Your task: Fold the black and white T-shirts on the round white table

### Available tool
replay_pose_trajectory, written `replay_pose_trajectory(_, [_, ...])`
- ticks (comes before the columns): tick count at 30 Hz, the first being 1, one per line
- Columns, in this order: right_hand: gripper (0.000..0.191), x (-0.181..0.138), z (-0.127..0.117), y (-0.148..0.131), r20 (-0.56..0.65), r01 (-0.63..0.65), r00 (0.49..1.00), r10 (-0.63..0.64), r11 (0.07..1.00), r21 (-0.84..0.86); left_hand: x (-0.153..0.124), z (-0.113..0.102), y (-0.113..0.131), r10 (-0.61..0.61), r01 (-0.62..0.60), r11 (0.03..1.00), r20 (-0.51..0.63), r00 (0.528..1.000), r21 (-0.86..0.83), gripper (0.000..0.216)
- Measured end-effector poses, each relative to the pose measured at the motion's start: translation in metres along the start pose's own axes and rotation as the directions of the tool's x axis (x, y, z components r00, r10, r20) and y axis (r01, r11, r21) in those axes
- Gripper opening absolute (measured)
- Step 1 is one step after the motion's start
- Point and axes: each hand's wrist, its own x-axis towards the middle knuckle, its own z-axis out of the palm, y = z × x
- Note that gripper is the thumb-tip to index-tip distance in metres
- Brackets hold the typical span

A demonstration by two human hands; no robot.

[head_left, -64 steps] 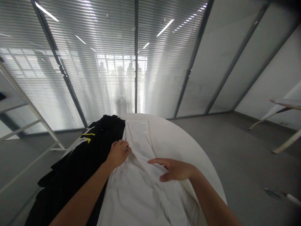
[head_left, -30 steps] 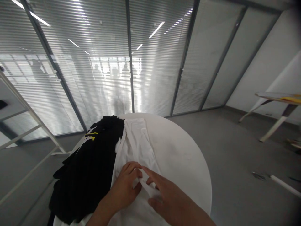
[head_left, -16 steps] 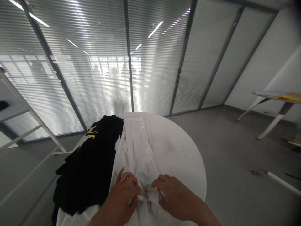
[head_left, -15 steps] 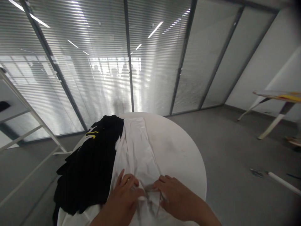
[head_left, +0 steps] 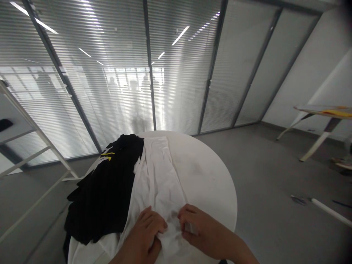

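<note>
A white garment (head_left: 158, 179) lies lengthwise down the middle of a round white table (head_left: 209, 183). A black garment (head_left: 104, 194) with a yellow and white print lies beside it on the left, draping over the table's left edge. At the near end of the white garment, my left hand (head_left: 147, 231) is closed on a fold of the cloth. My right hand (head_left: 198, 229) pinches the same cloth a little to the right, fingers curled. The two hands almost touch, with bunched white fabric between them.
A white metal frame (head_left: 33, 146) stands at the left. Glass walls with blinds (head_left: 148, 73) rise behind the table. Another table (head_left: 324, 113) stands at the far right, and a white rod (head_left: 327, 212) lies on the grey floor.
Both hands have come together at the near end of the white garment and closed on it. The white cloth has been drawn toward me and gathered narrower. My view has shifted slightly.
</note>
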Motion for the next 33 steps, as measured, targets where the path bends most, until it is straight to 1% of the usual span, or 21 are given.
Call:
replay_pose_trajectory(2, [0.012, -0.002, 0.001, -0.006, 0.017, 0.012, 1.0, -0.013, 0.999, 0.034, -0.008, -0.006, -0.002, -0.007, 0.004, 0.999, -0.077, 0.997, -0.043, 0.044])
replay_pose_trajectory(4, [0.011, -0.004, 0.002, -0.012, 0.026, 0.014, 1.0, -0.015, 0.999, 0.029, -0.015, -0.014, -0.002, -0.011, 0.0, 0.997, -0.148, 0.989, -0.077, 0.04])
replay_pose_trajectory(6, [0.013, -0.005, 0.003, -0.017, 0.033, 0.032, 0.999, -0.033, 0.999, 0.03, -0.021, -0.024, 0.0, 0.006, -0.025, 0.995, -0.194, 0.981, -0.098, 0.035])
replay_pose_trajectory(9, [0.022, -0.007, 0.004, -0.021, 0.054, 0.043, 0.997, -0.047, 0.997, 0.07, -0.026, -0.04, 0.003, 0.036, -0.062, 0.992, -0.226, 0.973, -0.111, 0.029])
replay_pose_trajectory(13, [0.04, -0.009, 0.007, -0.019, 0.057, 0.018, 0.998, -0.025, 0.992, 0.121, -0.031, -0.052, 0.0, -0.002, -0.046, 0.984, -0.271, 0.963, -0.169, 0.023])
replay_pose_trajectory(15, [0.049, -0.01, 0.009, -0.018, 0.038, 0.022, 0.999, -0.027, 0.993, 0.12, -0.034, -0.053, -0.002, -0.009, -0.049, 0.979, -0.279, 0.96, -0.199, 0.024])
replay_pose_trajectory(16, [0.048, -0.01, 0.009, -0.018, 0.031, 0.033, 0.999, -0.037, 0.993, 0.113, -0.035, -0.053, -0.002, -0.005, -0.056, 0.976, -0.275, 0.961, -0.212, 0.024])
replay_pose_trajectory(19, [0.034, -0.012, 0.004, -0.018, 0.029, 0.098, 0.994, -0.101, 0.991, 0.096, -0.038, -0.054, 0.001, 0.025, -0.096, 0.96, -0.259, 0.966, -0.262, 0.023])
replay_pose_trajectory(21, [0.03, -0.013, 0.0, -0.019, 0.027, 0.15, 0.988, -0.154, 0.982, 0.116, -0.038, -0.055, 0.005, 0.05, -0.137, 0.94, -0.271, 0.961, -0.314, 0.02])
replay_pose_trajectory(25, [0.038, -0.01, -0.002, -0.017, 0.062, 0.233, 0.967, -0.247, 0.956, 0.177, -0.034, -0.059, 0.009, 0.073, -0.208, 0.893, -0.328, 0.942, -0.399, 0.016])
replay_pose_trajectory(28, [0.044, -0.005, 0.001, -0.014, 0.091, 0.243, 0.959, -0.268, 0.944, 0.223, -0.034, -0.059, 0.001, 0.081, -0.248, 0.867, -0.369, 0.926, -0.431, 0.016])
replay_pose_trajectory(30, [0.044, -0.002, 0.003, -0.011, 0.098, 0.233, 0.959, -0.267, 0.934, 0.27, -0.04, -0.056, -0.009, 0.048, -0.243, 0.862, -0.405, 0.913, -0.446, 0.02])
replay_pose_trajectory(31, [0.041, 0.0, 0.002, -0.008, 0.088, 0.209, 0.966, -0.242, 0.936, 0.282, -0.046, -0.055, -0.014, 0.022, -0.223, 0.865, -0.411, 0.912, -0.45, 0.023])
replay_pose_trajectory(32, [0.037, 0.002, 0.001, -0.004, 0.064, 0.165, 0.98, -0.19, 0.946, 0.28, -0.052, -0.054, -0.019, -0.02, -0.176, 0.875, -0.395, 0.918, -0.452, 0.025])
replay_pose_trajectory(33, [0.032, 0.005, 0.0, 0.0, 0.026, 0.101, 0.993, -0.111, 0.96, 0.259, -0.059, -0.053, -0.024, -0.082, -0.093, 0.89, -0.359, 0.93, -0.446, 0.027])
